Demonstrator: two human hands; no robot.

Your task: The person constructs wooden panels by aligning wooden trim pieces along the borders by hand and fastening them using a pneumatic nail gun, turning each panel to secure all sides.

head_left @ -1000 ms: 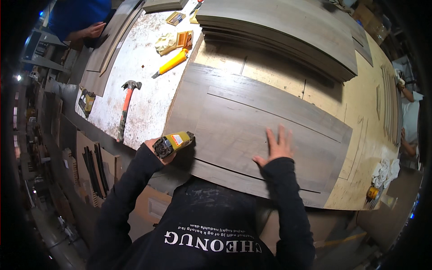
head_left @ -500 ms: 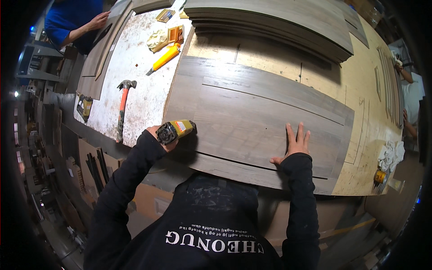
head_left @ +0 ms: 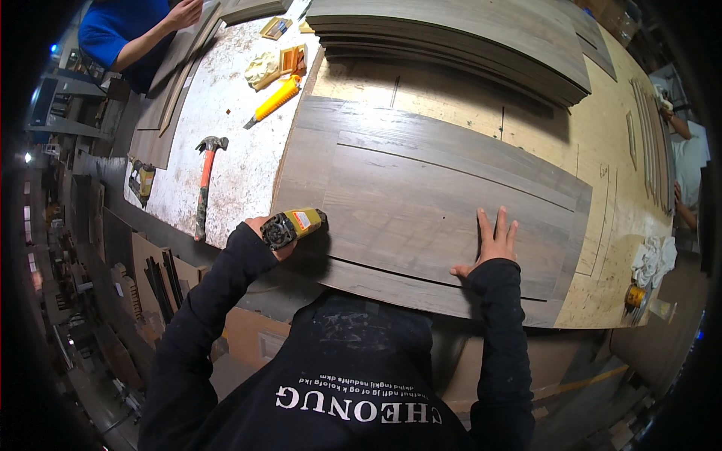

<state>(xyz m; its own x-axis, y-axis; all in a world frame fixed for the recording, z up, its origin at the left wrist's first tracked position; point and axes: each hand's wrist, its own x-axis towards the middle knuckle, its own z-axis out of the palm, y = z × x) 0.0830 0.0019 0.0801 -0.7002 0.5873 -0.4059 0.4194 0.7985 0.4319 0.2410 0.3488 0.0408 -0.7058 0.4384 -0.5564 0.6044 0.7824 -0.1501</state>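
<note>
A grey wood-grain panel (head_left: 406, 203) with long grooves lies flat in front of me. My left hand (head_left: 284, 251) is wrapped round a yellow-green and black nail gun (head_left: 298, 225), held at the panel's left end. The gun's body hides most of the fingers, and I cannot tell whether its nose touches the panel. My right hand (head_left: 493, 242) rests on the panel's right half, fingers spread, near the groove on my side. A small dark spot marks the surface between the hands.
Beyond the panel rises a stack of similar panels (head_left: 451, 45). On the white board at left lie a claw hammer (head_left: 205, 177), a yellow tool (head_left: 277, 101) and another nail gun (head_left: 141, 180). A crumpled white cloth (head_left: 653, 261) sits at right. Co-workers' hands show at far left (head_left: 184, 13) and right.
My left hand and the nail gun have shifted very slightly, while my right hand stays about where it was. The co-worker's hand at upper left has moved up and to the right.
</note>
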